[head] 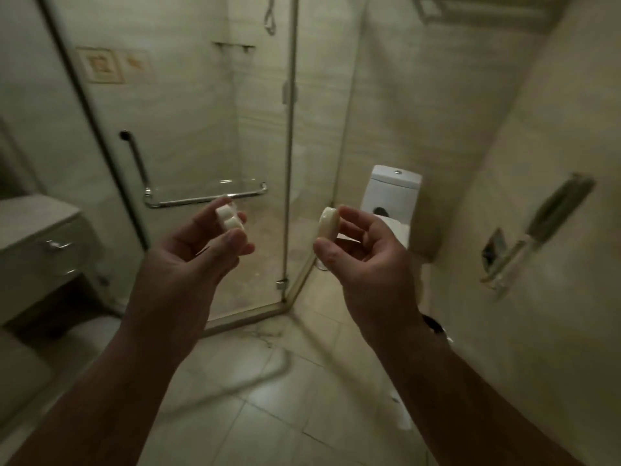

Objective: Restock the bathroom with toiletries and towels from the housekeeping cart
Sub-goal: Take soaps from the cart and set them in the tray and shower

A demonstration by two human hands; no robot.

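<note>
Thumb and fingers of the left hand (198, 253) pinch two small white toiletry pieces (229, 218); the right hand (366, 253) pinches a round soap disc (326, 223), both held before the glass shower enclosure (201, 129), near the toilet (393, 190).

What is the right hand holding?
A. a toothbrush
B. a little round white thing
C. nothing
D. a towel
B: the right hand pinches a round white thing between thumb and fingertips.
</note>
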